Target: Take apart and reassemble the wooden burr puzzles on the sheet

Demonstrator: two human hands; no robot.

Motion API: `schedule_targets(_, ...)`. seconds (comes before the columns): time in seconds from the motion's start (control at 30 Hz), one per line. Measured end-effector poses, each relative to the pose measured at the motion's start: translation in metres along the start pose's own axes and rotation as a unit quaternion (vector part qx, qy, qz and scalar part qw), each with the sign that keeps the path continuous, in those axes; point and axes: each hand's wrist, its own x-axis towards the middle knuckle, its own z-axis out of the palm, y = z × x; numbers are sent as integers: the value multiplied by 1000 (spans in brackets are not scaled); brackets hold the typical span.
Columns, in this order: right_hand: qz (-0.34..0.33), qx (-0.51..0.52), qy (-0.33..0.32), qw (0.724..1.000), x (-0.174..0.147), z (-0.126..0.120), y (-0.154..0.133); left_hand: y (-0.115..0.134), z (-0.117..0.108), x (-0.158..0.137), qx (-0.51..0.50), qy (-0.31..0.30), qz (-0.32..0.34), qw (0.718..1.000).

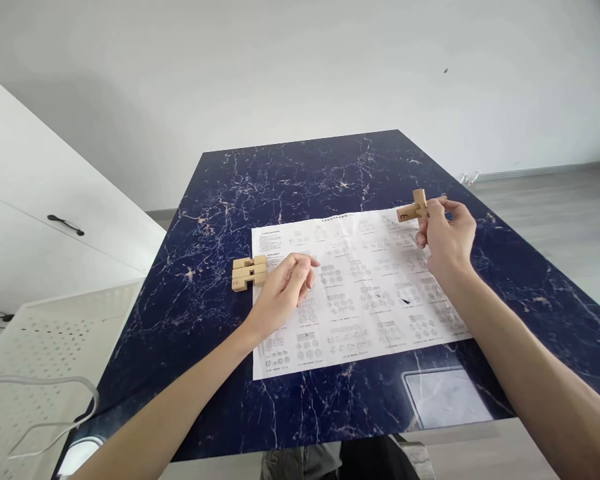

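At the near end of our view, grey and black clothing (300, 461) shows below the near edge of the dark blue, white-veined marbled table (330, 407). Near that edge we see a pale, round-cornered rectangle (447, 397); whether it is a reflection or a flat object, we cannot tell. At lower left, a white cable (83, 383) runs over an off-white surface pierced with rows of small holes (55, 330).

A white, creased paper sheet printed with small diagrams (350, 313) lies farther in, with a strip of tabletop between it and the near edge. Our left hand (290, 280) is over its left part, fingers curled in and close together; we cannot tell whether they pinch anything. Just beside it, a group of notched, light-brown wooden bars (249, 273) lies side by side across the sheet's left edge.

Our right hand (447, 233) is clamped on joined, light-brown wooden pieces (414, 207), held at the sheet's far right corner, near the table's right edge.

Broad marbled surface runs from the sheet to the far edge, and more lies left of the bars. To the left is a white cabinet (30, 167) with a black handle (66, 225); its inside is hidden from us. Beyond stands a pale wall (300, 73).
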Motion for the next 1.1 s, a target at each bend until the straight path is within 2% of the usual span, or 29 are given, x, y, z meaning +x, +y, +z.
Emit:
schedule_targets(0.33, -65, -48, -2, 997, -8, 1, 0, -2, 0, -1, 12, -6, 11, 1000)
schedule_targets(0.43, -109, -52, -15, 993, -19, 2, -7, -1, 0, -1, 20, -8, 9, 1000)
schedule_targets(0.47, -142, -63, -30, 987, -25, 3, -8, -1, 0, -1, 26, -9, 8, 1000)
schedule_targets(0.57, -235, -115, -130, 956, -44, 6, -10, 1, 0, -2, 48, -11, 4, 999)
schedule_targets(0.67, -318, -202, -266, 887, -61, 10, -7, 1, 0, -3, 68, -16, 3, 998)
schedule_targets(0.73, -345, -253, -345, 835, -69, 13, -4, 1, 0, -4, 81, -21, 7, 996)
schedule_targets(0.8, -335, -279, -405, 804, -73, 15, -1, 2, 0, -4, 100, -24, 14, 995)
schedule_targets(0.9, -328, -293, -429, 789, -73, 18, 2, 3, 1, -4, 125, -26, 30, 991)
schedule_targets(1.1, -305, -297, -429, 797, -71, 20, 5, -2, 2, -7, 201, -27, 81, 976)
